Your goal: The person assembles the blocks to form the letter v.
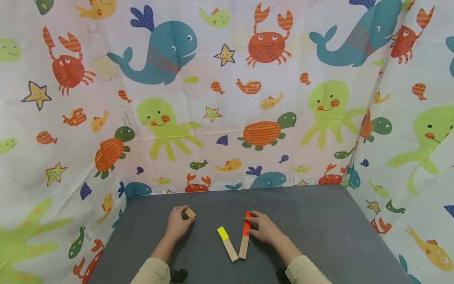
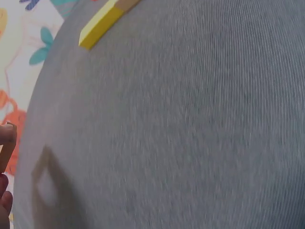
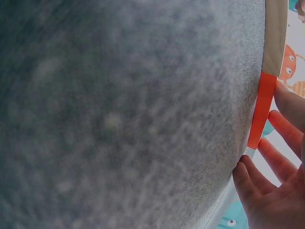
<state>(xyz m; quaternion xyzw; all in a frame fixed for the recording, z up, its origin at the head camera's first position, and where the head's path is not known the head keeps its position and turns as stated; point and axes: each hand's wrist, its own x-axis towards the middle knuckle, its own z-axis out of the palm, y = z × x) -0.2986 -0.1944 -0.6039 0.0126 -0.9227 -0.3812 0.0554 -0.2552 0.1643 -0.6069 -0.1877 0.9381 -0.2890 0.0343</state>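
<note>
My left hand point(image 1: 178, 223) pinches a plain wooden block point(image 1: 190, 212) between thumb and fingers, at the left of the grey table. In the left wrist view only its fingertips and an edge of the block show, at the left border. My right hand point(image 1: 266, 227) holds an orange block point(image 1: 246, 228), thumb near the block's close end and fingers over the far part. A plain wooden block point(image 1: 243, 247) lies end to end with the orange one. To their left, a yellow block point(image 1: 222, 233) lies in line with another plain wooden block point(image 1: 231, 251). The two rows form a V shape.
The grey table point(image 1: 301, 221) ends at a curtain point(image 1: 227, 157) printed with sea animals, which hangs behind it and along the sides. Dark wrist-worn pieces point(image 1: 178, 275) show beneath the light sleeves point(image 1: 152, 271).
</note>
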